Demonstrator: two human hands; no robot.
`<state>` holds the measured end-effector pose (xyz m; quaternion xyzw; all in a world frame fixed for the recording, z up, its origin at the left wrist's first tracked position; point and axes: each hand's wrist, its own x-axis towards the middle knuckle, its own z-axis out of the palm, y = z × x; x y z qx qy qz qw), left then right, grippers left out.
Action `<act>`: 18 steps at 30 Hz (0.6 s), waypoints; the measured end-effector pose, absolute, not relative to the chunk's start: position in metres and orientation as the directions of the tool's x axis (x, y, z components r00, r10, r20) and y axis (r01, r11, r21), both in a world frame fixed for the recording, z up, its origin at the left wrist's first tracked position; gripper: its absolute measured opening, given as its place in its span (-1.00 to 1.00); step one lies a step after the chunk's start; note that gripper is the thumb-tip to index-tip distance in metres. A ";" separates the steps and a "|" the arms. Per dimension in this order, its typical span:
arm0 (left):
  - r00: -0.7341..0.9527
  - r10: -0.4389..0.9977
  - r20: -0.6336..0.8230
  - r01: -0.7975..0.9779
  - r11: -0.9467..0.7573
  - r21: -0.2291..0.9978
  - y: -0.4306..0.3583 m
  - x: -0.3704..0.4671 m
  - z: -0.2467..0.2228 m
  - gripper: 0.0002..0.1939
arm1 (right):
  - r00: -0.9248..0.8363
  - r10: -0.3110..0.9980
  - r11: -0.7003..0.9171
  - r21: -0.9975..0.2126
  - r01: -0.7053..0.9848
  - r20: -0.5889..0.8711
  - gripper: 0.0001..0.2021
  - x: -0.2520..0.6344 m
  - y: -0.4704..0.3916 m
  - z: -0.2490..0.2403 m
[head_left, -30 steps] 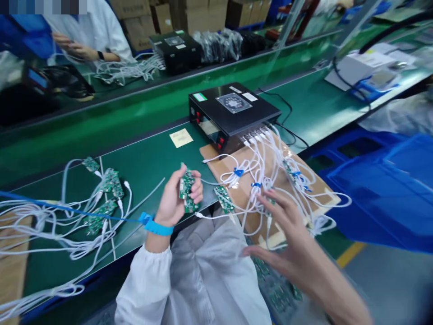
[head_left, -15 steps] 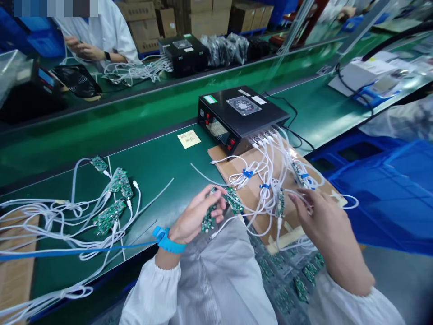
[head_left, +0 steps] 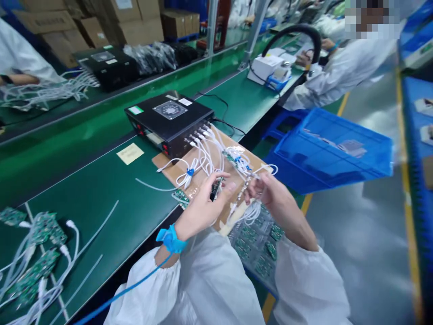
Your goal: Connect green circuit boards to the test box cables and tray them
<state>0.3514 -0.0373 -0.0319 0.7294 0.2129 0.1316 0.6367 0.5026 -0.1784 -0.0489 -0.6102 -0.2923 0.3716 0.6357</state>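
Observation:
A small green circuit board (head_left: 217, 188) is held in my left hand (head_left: 203, 198), between thumb and fingers and partly covered by them. A blue wrist strap (head_left: 172, 239) circles that wrist. My right hand (head_left: 270, 192) is closed, its curled fingertips at a white cable (head_left: 252, 177) above the cardboard's right side. Bundled white cables (head_left: 203, 155) run from the black box (head_left: 169, 115) across the cardboard sheet (head_left: 162, 161). Another green board (head_left: 181, 197) lies beside my left wrist, at the cardboard's edge.
Several boards with cables (head_left: 47, 228) lie at the left of the green bench (head_left: 101, 185). A yellow note (head_left: 130, 153) is stuck there. Below my right arm is a clear tray (head_left: 252, 253) of boards. A blue bin (head_left: 331, 153) stands right; a co-worker (head_left: 352, 67) sits beyond.
My view has swung right, bringing the blue bin and a co-worker into sight. My left hand, with the circuit board, has come over the cardboard, closer to my right hand.

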 end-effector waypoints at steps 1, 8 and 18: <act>0.888 0.457 -0.046 0.115 -0.123 0.986 -0.042 0.360 -0.033 -0.60 | 0.534 0.842 -0.012 -0.993 -0.120 -0.075 -0.56 0.501 -0.179 -0.049; 0.893 0.436 0.113 -0.049 -0.155 0.987 -0.062 0.392 -0.043 -0.73 | 0.500 0.866 0.017 -0.999 -0.041 -0.006 -0.61 0.499 -0.184 -0.054; 0.943 0.308 0.122 0.049 -0.494 0.868 -0.059 0.382 -0.040 -0.69 | 0.299 0.954 0.055 -0.989 -0.134 0.012 -0.61 0.514 -0.192 -0.063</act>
